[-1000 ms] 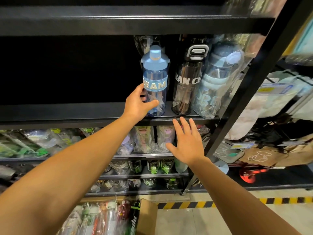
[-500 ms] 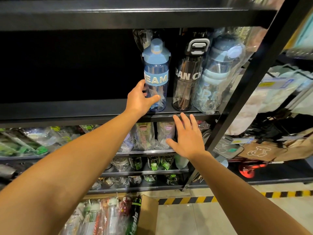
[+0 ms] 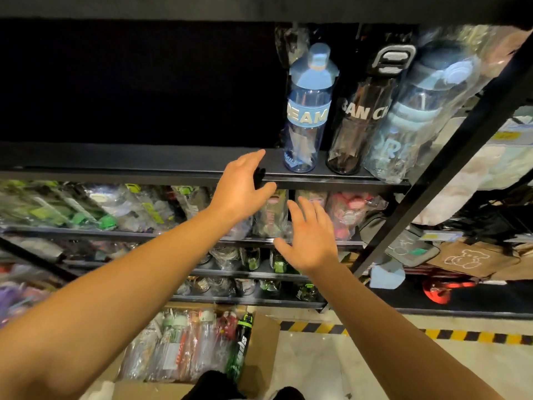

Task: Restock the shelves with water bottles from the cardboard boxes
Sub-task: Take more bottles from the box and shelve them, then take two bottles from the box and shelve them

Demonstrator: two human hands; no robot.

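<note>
Both my hands are released and hold nothing: my left hand point(image 3: 240, 187) hangs just down-left of the blue bottle point(image 3: 307, 111), my right hand point(image 3: 310, 238) lower beside it.

Three tall plastic water bottles are counted on the black metal shelf point(image 3: 144, 163): one blue transparent bottle point(image 3: 307, 116), one dark smoky bottle point(image 3: 357, 119), one plastic-wrapped pale blue bottle point(image 3: 415, 116).

One open brown cardboard box point(image 3: 261, 359) is counted on the floor.

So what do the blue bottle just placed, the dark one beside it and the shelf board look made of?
Blue bottle: clear tinted hard plastic by its look, contents showing through, with an opaque matte blue lid. Dark bottle: smoky translucent plastic, glossy highlights, black and grey lid. Shelf board: probably black painted metal, with a thin edge and dull sheen.
</note>
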